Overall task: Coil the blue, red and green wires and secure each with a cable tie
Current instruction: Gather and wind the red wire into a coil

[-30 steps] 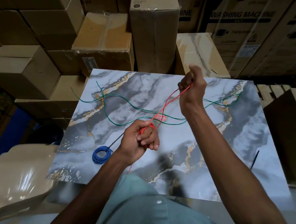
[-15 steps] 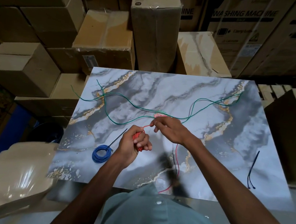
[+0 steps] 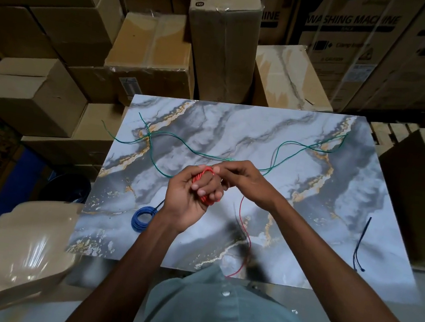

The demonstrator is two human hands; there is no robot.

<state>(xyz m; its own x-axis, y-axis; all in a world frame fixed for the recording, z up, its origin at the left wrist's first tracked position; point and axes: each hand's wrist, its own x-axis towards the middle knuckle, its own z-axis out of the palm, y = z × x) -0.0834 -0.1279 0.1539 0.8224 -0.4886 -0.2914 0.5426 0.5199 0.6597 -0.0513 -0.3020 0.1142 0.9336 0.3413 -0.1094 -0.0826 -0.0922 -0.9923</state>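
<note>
Encircling left fingers (image 3: pixel 206 187) (loosely): red wire (image 3: pixel 200 178)

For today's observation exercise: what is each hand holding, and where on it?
Left hand grips the red wire by its coiled loops; right hand pinches its strand at the coil's top.

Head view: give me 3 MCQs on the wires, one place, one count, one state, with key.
1. Where does the blue wire coil lie?
A. near-left of the marble table
B. far-right corner
C. on a carton

2. How many loose cable ties lie at the table's right?
A. none
B. two
C. five

3. What state is the green wire in?
A. coiled and tied
B. held in the hands
C. spread loose

Key: 1 A, it sits just left of the left hand. 2 B, two dark strands show. 3 C, it sprawls across the far half, while the red wire is wound on the left fingers.
</note>
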